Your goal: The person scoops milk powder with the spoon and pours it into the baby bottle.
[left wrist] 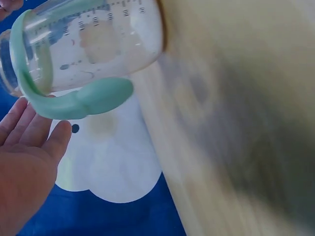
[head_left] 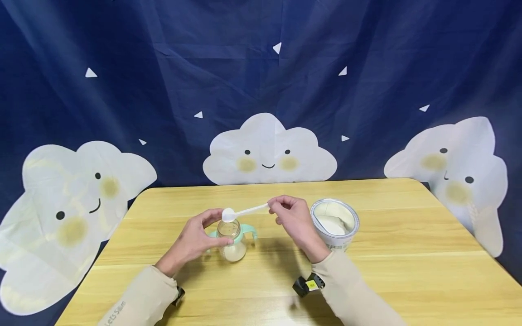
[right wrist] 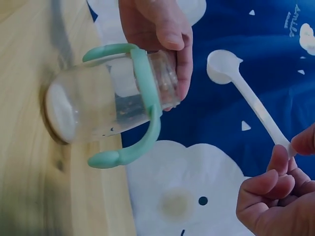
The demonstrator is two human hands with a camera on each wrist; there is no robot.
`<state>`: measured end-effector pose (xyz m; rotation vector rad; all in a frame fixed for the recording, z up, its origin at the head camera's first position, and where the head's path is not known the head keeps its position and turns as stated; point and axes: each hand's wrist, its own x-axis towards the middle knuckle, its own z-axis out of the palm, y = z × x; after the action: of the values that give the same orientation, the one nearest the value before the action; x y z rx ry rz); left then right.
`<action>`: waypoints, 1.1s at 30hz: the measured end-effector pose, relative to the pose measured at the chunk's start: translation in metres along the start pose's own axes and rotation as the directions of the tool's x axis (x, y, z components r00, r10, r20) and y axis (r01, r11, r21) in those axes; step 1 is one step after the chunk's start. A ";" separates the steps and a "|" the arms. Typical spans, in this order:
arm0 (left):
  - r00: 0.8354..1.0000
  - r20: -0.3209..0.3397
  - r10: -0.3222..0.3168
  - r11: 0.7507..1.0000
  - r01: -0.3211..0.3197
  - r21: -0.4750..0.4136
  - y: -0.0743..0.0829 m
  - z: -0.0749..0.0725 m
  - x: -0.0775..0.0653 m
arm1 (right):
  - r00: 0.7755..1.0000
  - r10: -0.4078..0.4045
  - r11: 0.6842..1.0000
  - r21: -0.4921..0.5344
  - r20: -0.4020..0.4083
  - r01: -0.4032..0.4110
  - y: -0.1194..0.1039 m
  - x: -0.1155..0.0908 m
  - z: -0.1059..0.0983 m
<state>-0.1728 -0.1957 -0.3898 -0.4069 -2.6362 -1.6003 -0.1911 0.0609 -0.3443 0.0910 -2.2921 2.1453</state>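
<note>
A clear baby bottle (head_left: pixel 233 251) with a mint-green two-handled collar (left wrist: pixel 74 103) stands upright on the table, its mouth uncovered. Some whitish content shows low inside it. My left hand (head_left: pixel 196 239) holds the bottle around its neck, thumb in front and fingers behind. Between thumb and fingertips, my right hand (head_left: pixel 294 220) pinches the handle end of a white measuring scoop (right wrist: pixel 256 105). The scoop's bowl is over the bottle mouth, apart from the rim in the right wrist view. What lies inside the bowl cannot be told.
To the right of my right hand stands an open can (head_left: pixel 335 242) of pale powder. The wooden table (head_left: pixel 408 226) ends at a dark blue curtain (head_left: pixel 244 68) with smiling clouds. Black wrist cameras (head_left: pixel 308 285) hang under both sleeves.
</note>
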 end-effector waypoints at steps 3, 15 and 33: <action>1.000 0.001 0.014 1.000 -0.014 -0.013 0.005 -0.002 0.002 | 1.000 -0.022 1.000 0.015 -0.012 0.022 -0.005 -0.003 -0.003; 0.997 0.042 0.060 0.997 -0.059 -0.040 0.028 0.002 0.014 | 0.998 -0.067 0.998 0.004 -0.020 0.067 -0.027 -0.010 -0.028; 0.987 0.104 0.124 0.985 -0.109 -0.136 0.058 0.031 0.028 | 0.996 -0.085 0.995 0.046 -0.021 0.086 -0.050 -0.016 -0.088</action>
<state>-0.1825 -0.1376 -0.3494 -0.6630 -2.5385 -1.7660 -0.1764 0.1459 -0.2891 0.1648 -2.1854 2.1491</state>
